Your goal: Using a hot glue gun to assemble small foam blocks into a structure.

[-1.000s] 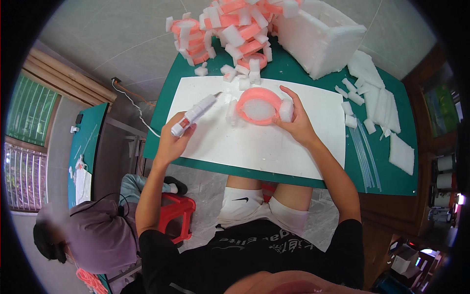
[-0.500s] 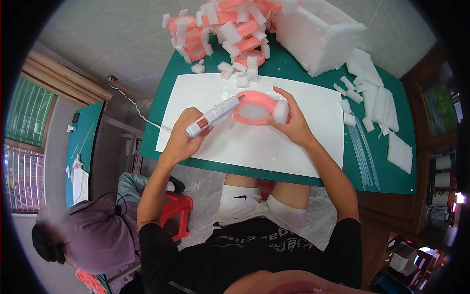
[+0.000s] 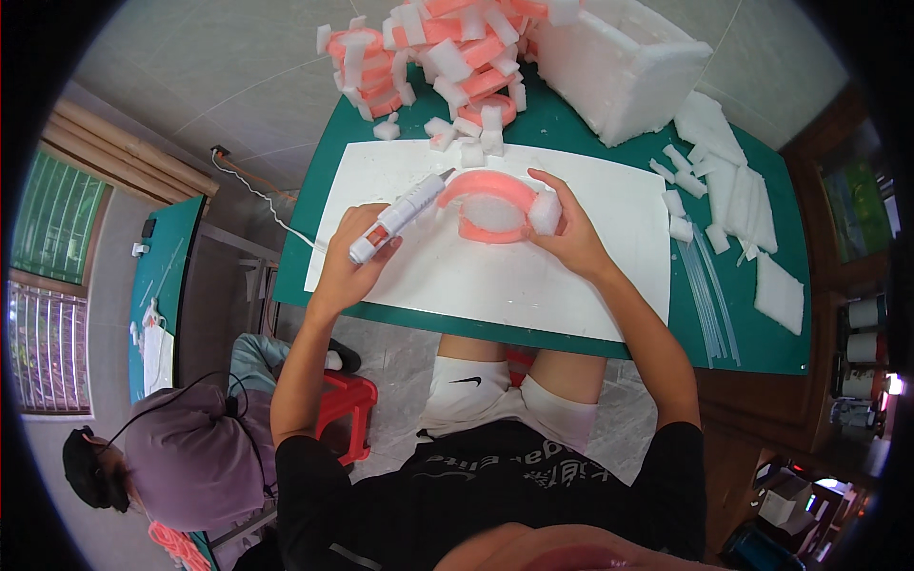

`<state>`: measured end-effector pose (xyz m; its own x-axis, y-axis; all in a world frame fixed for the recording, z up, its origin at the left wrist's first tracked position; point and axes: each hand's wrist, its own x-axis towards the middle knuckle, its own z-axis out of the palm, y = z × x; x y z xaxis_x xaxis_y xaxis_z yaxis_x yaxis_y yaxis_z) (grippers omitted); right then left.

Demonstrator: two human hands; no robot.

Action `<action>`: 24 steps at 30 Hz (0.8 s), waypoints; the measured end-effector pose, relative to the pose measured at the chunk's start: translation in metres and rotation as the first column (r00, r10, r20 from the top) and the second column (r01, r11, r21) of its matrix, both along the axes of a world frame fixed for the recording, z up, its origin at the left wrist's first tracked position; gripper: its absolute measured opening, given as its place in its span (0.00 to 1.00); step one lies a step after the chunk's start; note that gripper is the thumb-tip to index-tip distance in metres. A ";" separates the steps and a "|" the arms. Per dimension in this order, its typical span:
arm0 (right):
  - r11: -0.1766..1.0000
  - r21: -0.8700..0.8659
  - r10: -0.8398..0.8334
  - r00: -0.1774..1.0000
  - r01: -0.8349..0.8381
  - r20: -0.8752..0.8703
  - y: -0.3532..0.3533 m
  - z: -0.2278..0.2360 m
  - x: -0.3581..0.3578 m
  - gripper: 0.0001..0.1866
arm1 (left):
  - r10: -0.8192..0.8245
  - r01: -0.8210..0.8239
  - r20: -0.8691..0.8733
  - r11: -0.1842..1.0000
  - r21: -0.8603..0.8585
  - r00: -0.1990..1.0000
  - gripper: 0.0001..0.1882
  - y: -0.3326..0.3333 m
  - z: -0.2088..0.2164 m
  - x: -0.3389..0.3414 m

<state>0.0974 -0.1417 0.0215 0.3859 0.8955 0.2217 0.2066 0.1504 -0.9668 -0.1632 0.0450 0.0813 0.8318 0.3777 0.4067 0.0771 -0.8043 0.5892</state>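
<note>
My left hand (image 3: 347, 259) is closed round a white glue gun (image 3: 405, 214), its dark tip pointing up and right at the left end of a pink foam ring (image 3: 495, 181). On its left side the ring is parted, with a gap between its upper and lower ends. A whitish, grainy foam piece (image 3: 490, 211) shows inside it. My right hand (image 3: 576, 238) grips a small white foam block (image 3: 545, 212) against the ring's right side, thumb and fingers round the block. The ring is over a white board (image 3: 428, 295) on the green table.
Pink rings with white blocks (image 3: 457, 57) are piled at the back, beside a large white foam box (image 3: 619, 76). Loose foam blocks lie before them. Foam sheets (image 3: 743, 209) and clear glue sticks (image 3: 705, 295) lie on the right. A person (image 3: 190, 457) sits at the left.
My left hand has drawn the glue gun slightly left and down. The ring's left side now shows a wider gap. My right hand has hardly moved.
</note>
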 end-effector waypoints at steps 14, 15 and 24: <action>1.000 -0.002 -0.018 1.000 0.018 0.012 0.001 -0.004 0.004 0.38 | 0.234 -0.217 0.131 0.967 -0.132 0.963 0.14 0.021 -0.014 -0.027; 1.000 0.013 -0.026 1.000 0.026 -0.015 0.001 -0.007 0.006 0.38 | 0.279 -0.266 0.145 0.959 -0.098 0.949 0.14 0.028 -0.021 -0.030; 0.999 0.052 0.007 0.921 0.014 -0.388 0.004 -0.011 0.012 0.41 | 0.362 -0.360 -0.006 0.929 0.085 0.932 0.22 0.060 -0.066 -0.044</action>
